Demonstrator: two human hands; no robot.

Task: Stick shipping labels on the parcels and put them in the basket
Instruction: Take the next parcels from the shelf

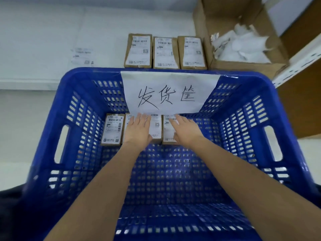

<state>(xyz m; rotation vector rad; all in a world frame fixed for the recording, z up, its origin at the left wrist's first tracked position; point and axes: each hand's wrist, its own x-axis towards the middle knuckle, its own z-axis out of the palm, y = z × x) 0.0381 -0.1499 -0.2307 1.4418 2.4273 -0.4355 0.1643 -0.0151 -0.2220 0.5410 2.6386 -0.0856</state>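
Both arms reaching into the blue basket (52,119). Left hand (138,131) flat, fingers straight and together, pressed on the middle parcel (156,129) along the basket's far wall. Right hand (185,132) flat too, fingers slightly spread, resting on the right parcel (167,134). Third labelled parcel (112,129) just beside, at the left. Beyond the far rim on the counter (43,32): three more labelled parcels (165,53) in a row, a loose label (83,56) to their left.
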